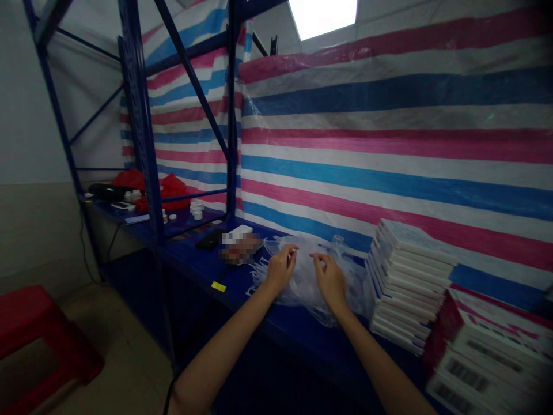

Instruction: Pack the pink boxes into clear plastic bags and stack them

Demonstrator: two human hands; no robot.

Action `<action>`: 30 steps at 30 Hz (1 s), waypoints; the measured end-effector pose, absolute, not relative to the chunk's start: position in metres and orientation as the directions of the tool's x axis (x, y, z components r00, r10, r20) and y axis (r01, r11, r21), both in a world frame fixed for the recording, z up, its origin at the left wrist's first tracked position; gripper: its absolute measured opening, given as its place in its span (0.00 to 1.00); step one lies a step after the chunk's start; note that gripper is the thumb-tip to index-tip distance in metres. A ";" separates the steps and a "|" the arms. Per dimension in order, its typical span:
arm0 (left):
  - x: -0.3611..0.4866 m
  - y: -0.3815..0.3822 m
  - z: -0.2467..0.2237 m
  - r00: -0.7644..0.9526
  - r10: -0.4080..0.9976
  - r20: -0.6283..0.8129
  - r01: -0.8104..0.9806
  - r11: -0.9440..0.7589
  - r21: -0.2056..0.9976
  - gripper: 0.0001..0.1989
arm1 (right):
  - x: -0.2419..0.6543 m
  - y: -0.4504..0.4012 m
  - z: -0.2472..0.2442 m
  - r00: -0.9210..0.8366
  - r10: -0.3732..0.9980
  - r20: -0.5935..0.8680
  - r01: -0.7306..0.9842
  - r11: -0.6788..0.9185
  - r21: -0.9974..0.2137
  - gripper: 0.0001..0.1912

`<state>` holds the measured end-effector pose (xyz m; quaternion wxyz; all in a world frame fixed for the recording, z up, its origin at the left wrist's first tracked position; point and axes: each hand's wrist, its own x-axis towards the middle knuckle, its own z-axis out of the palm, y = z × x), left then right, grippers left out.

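A crumpled heap of clear plastic bags [354,276] lies on the blue shelf, with thin whitish strands sticking out at its left side. Over the heap my left hand [280,268] is closed in a pinch, thumb against the fingers. A short gap to its right, my right hand [332,279] pinches in the same way, its fingertips facing the left ones. Thin clear plastic shows at and between both sets of fingertips, though its edges blend into the heap behind.
White flat boxes [406,282] are stacked close right of the heap, with pink-and-white cartons [488,346] nearer. Left are a black phone-like object [210,238], a yellow label [218,286] and a blue rack post [144,127]. A red stool [38,323] stands on the floor.
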<state>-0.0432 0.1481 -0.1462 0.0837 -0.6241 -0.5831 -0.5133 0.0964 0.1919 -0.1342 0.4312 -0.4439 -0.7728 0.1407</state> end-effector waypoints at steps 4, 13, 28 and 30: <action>-0.033 0.147 -0.146 -0.031 0.774 0.632 0.810 -0.351 0.470 0.09 | 0.094 0.209 -0.146 -0.372 0.903 0.217 0.492 0.389 -0.779 0.27; -0.033 0.152 -0.147 0.054 0.868 0.494 0.396 -0.473 0.787 0.06 | 0.093 0.230 -0.165 -0.520 0.845 0.123 0.237 0.281 -0.930 0.23; -0.033 0.152 -0.149 -0.034 0.755 0.655 0.636 -0.489 0.597 0.14 | 0.095 0.226 -0.148 -0.297 0.881 0.368 0.033 0.395 -0.918 0.27; -0.033 0.151 -0.151 0.061 0.804 0.591 0.688 -0.463 0.559 0.14 | 0.096 0.223 -0.145 -0.290 0.888 0.356 -0.012 0.368 -0.930 0.28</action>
